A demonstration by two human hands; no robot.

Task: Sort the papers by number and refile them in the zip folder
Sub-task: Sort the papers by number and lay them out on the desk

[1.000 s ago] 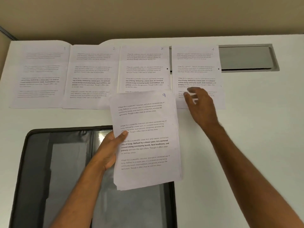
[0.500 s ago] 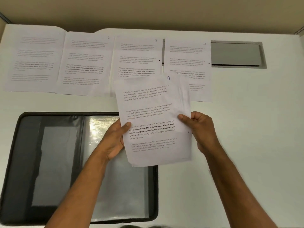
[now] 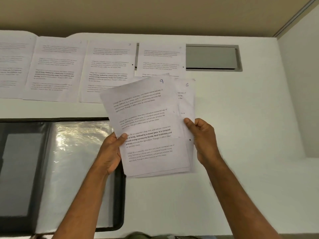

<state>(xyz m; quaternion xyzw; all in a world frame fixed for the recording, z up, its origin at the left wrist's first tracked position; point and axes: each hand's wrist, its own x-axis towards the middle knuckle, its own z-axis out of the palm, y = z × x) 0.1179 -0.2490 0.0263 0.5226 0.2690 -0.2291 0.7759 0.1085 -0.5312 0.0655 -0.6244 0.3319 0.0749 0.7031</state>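
Above the white desk I hold a small stack of printed papers (image 3: pixel 148 128). The top sheet is marked 9. A sheet marked 6 (image 3: pixel 187 94) shows fanned out behind it on the right. My left hand (image 3: pixel 112 150) grips the stack's left edge, thumb on top. My right hand (image 3: pixel 202 137) pinches the right edge of the sheets. Several sorted sheets (image 3: pixel 107 69) lie side by side along the desk's far edge, one marked 3. The open black zip folder (image 3: pixel 69 169) with clear sleeves lies at the lower left, partly under the stack.
A grey metal cable hatch (image 3: pixel 212 56) is set into the desk at the back right. A white partition (image 3: pixel 300 100) stands at the right, a beige wall behind the desk. Bare desk surface (image 3: pixel 241 118) lies to the right of the papers.
My right hand left the sheet laid at the far right of the row and took hold of the stack's right edge. The sheet marked 6 has fanned out from behind the top sheet.
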